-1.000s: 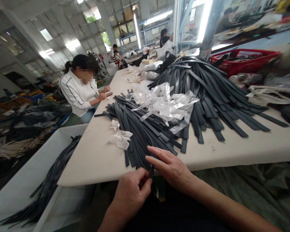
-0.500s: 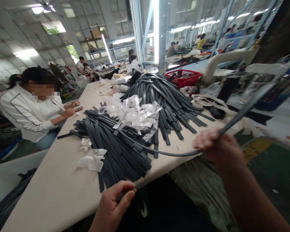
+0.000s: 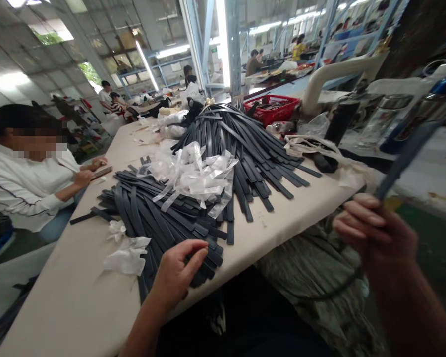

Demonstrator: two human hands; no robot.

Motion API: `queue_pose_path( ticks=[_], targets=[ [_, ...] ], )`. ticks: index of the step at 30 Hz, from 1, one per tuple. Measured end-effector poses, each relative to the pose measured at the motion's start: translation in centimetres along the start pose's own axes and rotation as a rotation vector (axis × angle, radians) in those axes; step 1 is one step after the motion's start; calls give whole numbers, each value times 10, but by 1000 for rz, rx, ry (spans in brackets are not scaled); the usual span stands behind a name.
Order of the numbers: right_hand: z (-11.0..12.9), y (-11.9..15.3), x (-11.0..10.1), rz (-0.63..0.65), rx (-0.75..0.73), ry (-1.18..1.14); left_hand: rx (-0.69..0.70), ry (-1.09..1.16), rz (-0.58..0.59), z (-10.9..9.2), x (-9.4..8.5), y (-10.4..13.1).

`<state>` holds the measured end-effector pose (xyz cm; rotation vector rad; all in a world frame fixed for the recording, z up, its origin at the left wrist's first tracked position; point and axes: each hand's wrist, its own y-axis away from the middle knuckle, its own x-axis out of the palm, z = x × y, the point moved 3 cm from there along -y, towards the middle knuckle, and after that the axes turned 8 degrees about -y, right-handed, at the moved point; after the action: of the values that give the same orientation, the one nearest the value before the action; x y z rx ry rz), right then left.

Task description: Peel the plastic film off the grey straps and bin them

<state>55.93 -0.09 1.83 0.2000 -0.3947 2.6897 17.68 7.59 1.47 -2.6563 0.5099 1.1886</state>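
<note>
At the right, my right hand [image 3: 379, 238] is wrapped round a dark grey strap [image 3: 407, 161]. One end of this strap sticks up past the fist, and the rest hangs in a curve below it. My left hand [image 3: 182, 277] is at the table's near edge, thumb and forefinger pinched together; what sits between them, if anything, is too small to make out. Just beyond that hand lies a heap of dark straps [image 3: 159, 213]. A larger bundle of straps [image 3: 241, 148] fans out behind, with crumpled white plastic strips [image 3: 195, 173] between the two.
The cream-covered table [image 3: 85, 292] runs away to the back. White scraps [image 3: 128, 255] lie at its left. A red basket [image 3: 275, 110], a blue-and-steel flask [image 3: 423, 116] and a thick pipe [image 3: 319, 79] stand at the right. A co-worker [image 3: 26, 173] holding a phone [image 3: 102, 172] sits left.
My right hand has moved right with the strap, whose hanging part has swung off the table. My left hand has risen over the table edge by the heap. The view has shifted right.
</note>
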Motion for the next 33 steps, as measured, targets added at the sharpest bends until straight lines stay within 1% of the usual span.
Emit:
queue_pose_path(
  ticks=[1, 3, 5, 7, 8, 10, 12, 14, 16, 17, 19, 22, 24, 26, 28, 31, 33],
  targets=[
    [-12, 0, 15, 34, 98, -157, 33, -60, -16, -2, 3, -16],
    [-35, 4, 48, 141, 290, -445, 98, -218, -39, -5, 12, -48],
    [-52, 10, 76, 253, 399, -582, 126, -415, -44, -7, 23, -78],
    [-65, 17, 94, 339, 462, -655, 105, -596, -34, -10, 35, -101],
    [-69, 20, 99, 371, 484, -685, 83, -658, -27, -11, 39, -110],
    [-77, 24, 104, 410, 522, -736, 54, -710, -20, -12, 45, -122],
    [-83, 27, 104, 404, 562, -770, 50, -694, -16, -13, 45, -128],
    [-89, 28, 104, 374, 589, -787, 46, -653, -13, -11, 43, -128],
    [-93, 28, 106, 350, 602, -775, 26, -610, -17, -9, 39, -122],
    [-96, 29, 108, 347, 610, -753, 14, -549, -18, -8, 37, -117],
    [-99, 30, 114, 356, 649, -686, -4, -314, -13, -6, 35, -100],
    [-101, 34, 131, 403, 754, -584, -30, 142, 21, -4, 36, -66],
    [-98, 36, 145, 445, 810, -547, -64, 317, 41, -3, 38, -42],
    [-93, 36, 158, 474, 813, -536, -113, 417, 50, -1, 41, -18],
    [-86, 34, 167, 469, 773, -540, -172, 480, 43, 2, 42, 2],
    [-77, 31, 177, 475, 731, -536, -245, 557, 4, 8, 43, 25],
    [-73, 30, 182, 511, 734, -535, -276, 610, -34, 13, 42, 37]
  ],
)
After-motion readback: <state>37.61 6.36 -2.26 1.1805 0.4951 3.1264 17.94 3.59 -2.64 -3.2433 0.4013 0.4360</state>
